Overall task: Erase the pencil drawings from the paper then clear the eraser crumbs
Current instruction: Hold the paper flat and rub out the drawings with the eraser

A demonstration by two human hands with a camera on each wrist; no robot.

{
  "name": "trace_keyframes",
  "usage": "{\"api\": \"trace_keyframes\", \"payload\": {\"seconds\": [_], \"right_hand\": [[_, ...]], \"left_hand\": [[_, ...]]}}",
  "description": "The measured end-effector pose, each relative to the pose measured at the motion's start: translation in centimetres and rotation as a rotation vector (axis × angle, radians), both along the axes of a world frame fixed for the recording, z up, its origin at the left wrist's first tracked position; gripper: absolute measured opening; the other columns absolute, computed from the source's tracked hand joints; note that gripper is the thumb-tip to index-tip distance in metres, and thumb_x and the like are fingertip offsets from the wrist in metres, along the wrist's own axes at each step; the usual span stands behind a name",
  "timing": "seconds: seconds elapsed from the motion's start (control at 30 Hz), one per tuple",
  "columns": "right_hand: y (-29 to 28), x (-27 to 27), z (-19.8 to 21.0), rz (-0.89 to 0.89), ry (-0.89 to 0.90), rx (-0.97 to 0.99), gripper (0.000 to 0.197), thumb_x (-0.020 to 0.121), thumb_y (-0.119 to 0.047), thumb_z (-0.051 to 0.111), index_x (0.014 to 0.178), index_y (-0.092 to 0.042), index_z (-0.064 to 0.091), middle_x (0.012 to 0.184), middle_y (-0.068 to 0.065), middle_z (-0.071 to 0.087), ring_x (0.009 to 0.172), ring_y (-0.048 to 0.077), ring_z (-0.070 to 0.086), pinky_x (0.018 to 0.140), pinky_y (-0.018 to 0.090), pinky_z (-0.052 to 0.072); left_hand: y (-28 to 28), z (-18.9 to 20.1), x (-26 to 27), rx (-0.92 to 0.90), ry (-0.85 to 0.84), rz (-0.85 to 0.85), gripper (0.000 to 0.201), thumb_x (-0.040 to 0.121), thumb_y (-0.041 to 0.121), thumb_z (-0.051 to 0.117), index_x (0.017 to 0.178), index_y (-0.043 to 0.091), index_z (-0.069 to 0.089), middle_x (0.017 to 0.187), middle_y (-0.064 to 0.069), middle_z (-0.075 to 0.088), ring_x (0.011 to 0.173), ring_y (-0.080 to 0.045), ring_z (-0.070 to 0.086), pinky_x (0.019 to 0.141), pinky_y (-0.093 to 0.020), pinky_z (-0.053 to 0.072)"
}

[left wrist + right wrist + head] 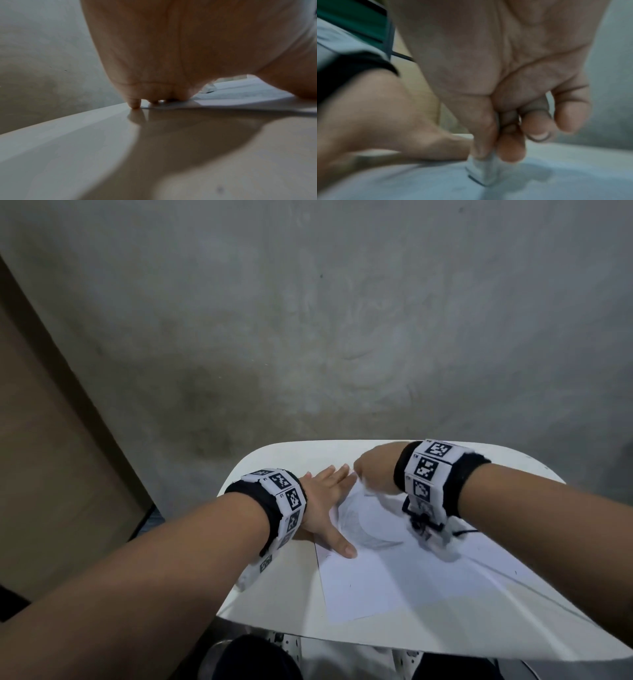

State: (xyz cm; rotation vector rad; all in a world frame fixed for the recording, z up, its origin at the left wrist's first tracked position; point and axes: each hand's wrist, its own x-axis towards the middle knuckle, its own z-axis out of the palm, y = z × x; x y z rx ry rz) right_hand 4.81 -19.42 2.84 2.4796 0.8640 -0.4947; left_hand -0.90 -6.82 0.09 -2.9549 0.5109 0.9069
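Note:
A white sheet of paper (387,580) with grey pencil shading (373,529) lies on the small white table (445,631). My left hand (329,505) lies flat with spread fingers on the sheet's far left corner and holds it down; in the left wrist view its fingertips (135,104) touch the table beside the paper edge (223,104). My right hand (373,470) is blurred above the far part of the drawing. In the right wrist view its thumb and fingers pinch a white eraser (481,171), whose lower end presses on the paper (556,182).
The table is small, with rounded corners, and stands against a grey concrete wall (308,320). A brown board (51,440) leans at the left. My knees (253,659) show below the table's near edge.

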Motion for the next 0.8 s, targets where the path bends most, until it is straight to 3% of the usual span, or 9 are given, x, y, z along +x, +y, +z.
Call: {"api": "trace_keyframes", "payload": {"seconds": [0.07, 0.17, 0.3, 0.37, 0.47, 0.57, 0.63, 0.73, 0.8], "right_hand": [[-0.2, -0.3, 0.6, 0.001, -0.058, 0.014, 0.010, 0.092, -0.018, 0.057, 0.095, -0.010, 0.063, 0.090, 0.000, 0.065, 0.080, 0.022, 0.059, 0.069, 0.024, 0.049], [0.5, -1.4, 0.0, 0.029, 0.009, 0.103, 0.027, 0.093, -0.020, 0.053, 0.117, -0.012, 0.063, 0.112, 0.009, 0.066, 0.101, 0.029, 0.063, 0.082, 0.036, 0.048], [-0.2, -0.2, 0.6, 0.011, -0.079, 0.044, 0.027, 0.095, -0.021, 0.052, 0.114, -0.008, 0.065, 0.118, 0.006, 0.067, 0.099, 0.024, 0.063, 0.078, 0.030, 0.046], [0.3, -0.7, -0.4, -0.002, -0.043, 0.061, 0.027, 0.096, -0.018, 0.050, 0.117, -0.004, 0.062, 0.124, 0.009, 0.063, 0.109, 0.025, 0.061, 0.081, 0.028, 0.044], [0.3, -1.0, -0.6, -0.070, 0.065, 0.136, 0.031, 0.098, -0.013, 0.047, 0.096, 0.017, 0.055, 0.132, 0.017, 0.057, 0.116, 0.022, 0.057, 0.068, 0.013, 0.041], [-2.2, 1.0, 1.7, -0.229, 0.037, 0.351, 0.026, 0.090, -0.012, 0.054, 0.107, 0.003, 0.066, 0.099, 0.014, 0.069, 0.082, 0.024, 0.059, 0.063, 0.023, 0.040], [-4.0, 1.8, 2.1, -0.355, 0.130, 0.604, 0.021, 0.087, -0.007, 0.053, 0.101, -0.001, 0.068, 0.072, 0.008, 0.064, 0.062, 0.022, 0.053, 0.056, 0.022, 0.041], [-5.3, 2.0, 1.6, -0.540, 0.322, 0.915, 0.010, 0.093, -0.011, 0.057, 0.099, -0.011, 0.065, 0.066, 0.002, 0.061, 0.054, 0.011, 0.055, 0.049, 0.015, 0.046], [-5.4, 2.3, 1.4, -0.522, 0.316, 0.895, 0.014, 0.093, -0.017, 0.059, 0.102, -0.009, 0.066, 0.070, 0.002, 0.063, 0.058, 0.010, 0.058, 0.056, 0.016, 0.048]], "left_hand": [[-0.1, 0.1, -0.1, 0.005, -0.001, 0.007, 0.131, 0.074, 0.070, 0.069, 0.152, 0.024, -0.026, 0.158, 0.004, -0.032, 0.147, -0.019, -0.025, 0.118, -0.047, -0.008], [-0.2, 0.5, -0.4, -0.018, 0.006, 0.052, 0.125, 0.077, 0.064, 0.071, 0.153, 0.029, -0.022, 0.159, 0.007, -0.030, 0.148, -0.019, -0.020, 0.118, -0.045, -0.005], [0.0, -0.2, 0.2, 0.008, -0.002, 0.006, 0.133, 0.071, 0.072, 0.070, 0.152, 0.025, -0.025, 0.159, 0.003, -0.031, 0.147, -0.020, -0.025, 0.118, -0.049, -0.008], [-0.1, 0.0, 0.0, -0.009, -0.004, 0.030, 0.128, 0.074, 0.067, 0.070, 0.153, 0.026, -0.023, 0.160, 0.003, -0.029, 0.148, -0.020, -0.023, 0.118, -0.048, -0.007], [-0.2, 0.2, -0.2, -0.008, -0.010, 0.016, 0.128, 0.075, 0.067, 0.070, 0.153, 0.025, -0.023, 0.160, 0.002, -0.030, 0.147, -0.018, -0.024, 0.119, -0.047, -0.006], [0.1, -0.5, 0.3, 0.007, -0.003, 0.015, 0.131, 0.073, 0.071, 0.068, 0.153, 0.022, -0.023, 0.159, 0.004, -0.032, 0.147, -0.016, -0.026, 0.121, -0.047, -0.008], [0.3, -0.5, 0.3, 0.002, -0.012, 0.013, 0.131, 0.073, 0.072, 0.068, 0.153, 0.023, -0.023, 0.159, 0.005, -0.031, 0.147, -0.015, -0.025, 0.121, -0.046, -0.007], [0.3, -0.3, 0.2, 0.014, -0.030, -0.008, 0.129, 0.073, 0.074, 0.066, 0.153, 0.024, -0.023, 0.159, 0.007, -0.031, 0.147, -0.013, -0.024, 0.122, -0.044, -0.006], [0.3, -0.2, 0.2, 0.017, -0.033, -0.004, 0.129, 0.073, 0.075, 0.065, 0.153, 0.023, -0.022, 0.159, 0.007, -0.030, 0.148, -0.013, -0.023, 0.122, -0.044, -0.005]]}}
